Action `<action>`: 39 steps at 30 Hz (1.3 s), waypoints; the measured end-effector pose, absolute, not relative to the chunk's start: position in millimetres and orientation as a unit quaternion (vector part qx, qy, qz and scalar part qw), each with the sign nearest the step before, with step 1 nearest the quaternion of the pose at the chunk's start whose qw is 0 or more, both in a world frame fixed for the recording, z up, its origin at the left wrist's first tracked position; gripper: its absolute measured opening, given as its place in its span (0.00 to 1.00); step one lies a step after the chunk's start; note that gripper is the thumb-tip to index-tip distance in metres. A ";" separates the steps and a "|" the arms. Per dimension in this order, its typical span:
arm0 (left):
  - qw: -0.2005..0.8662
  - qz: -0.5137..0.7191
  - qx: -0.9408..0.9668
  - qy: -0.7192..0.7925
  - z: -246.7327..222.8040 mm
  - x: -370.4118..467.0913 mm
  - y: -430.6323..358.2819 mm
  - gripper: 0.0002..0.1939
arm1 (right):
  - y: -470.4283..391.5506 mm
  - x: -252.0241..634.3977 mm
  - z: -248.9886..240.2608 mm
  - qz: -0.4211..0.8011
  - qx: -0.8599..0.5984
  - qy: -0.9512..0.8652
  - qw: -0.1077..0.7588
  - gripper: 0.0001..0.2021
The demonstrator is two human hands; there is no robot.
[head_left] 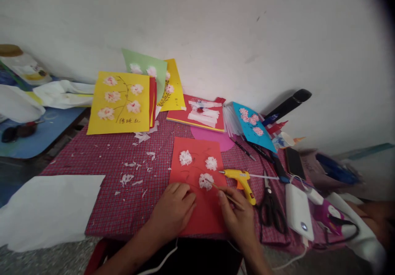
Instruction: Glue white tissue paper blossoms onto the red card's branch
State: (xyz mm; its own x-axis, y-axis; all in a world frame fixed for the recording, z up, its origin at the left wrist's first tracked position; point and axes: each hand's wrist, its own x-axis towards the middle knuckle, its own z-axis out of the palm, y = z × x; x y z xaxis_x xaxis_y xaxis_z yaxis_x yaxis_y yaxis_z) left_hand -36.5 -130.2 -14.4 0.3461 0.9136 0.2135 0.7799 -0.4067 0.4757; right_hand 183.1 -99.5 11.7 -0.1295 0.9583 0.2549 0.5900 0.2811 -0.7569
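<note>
A red sheet of paper (197,209) lies at the table's near edge, with three white crumpled-tissue flowers (205,181) on it and faint dark line marks between them. My right hand (239,213) grips a thin paintbrush (228,195), whose tip touches the lowest flower, where small dark reddish dots show. Resting on the sheet's left side, my left hand (174,209) has its fingers curled in, and I see nothing in them. A yellow glue gun (240,175) lies by the sheet's right edge, beyond my right hand.
Black scissors (271,211), a white power bank (298,211) and a phone (294,162) lie at the right. Flower cards, including a yellow card (120,102) and a blue card (254,124), stand by the wall. Paper scraps (126,179) litter the checked cloth (108,209).
</note>
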 end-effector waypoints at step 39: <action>0.151 0.231 0.806 0.523 -11.8 -37.6 -129.3 0.05 | -101.9 180.0 18.6 0.217 -0.548 -0.721 0.365 0.07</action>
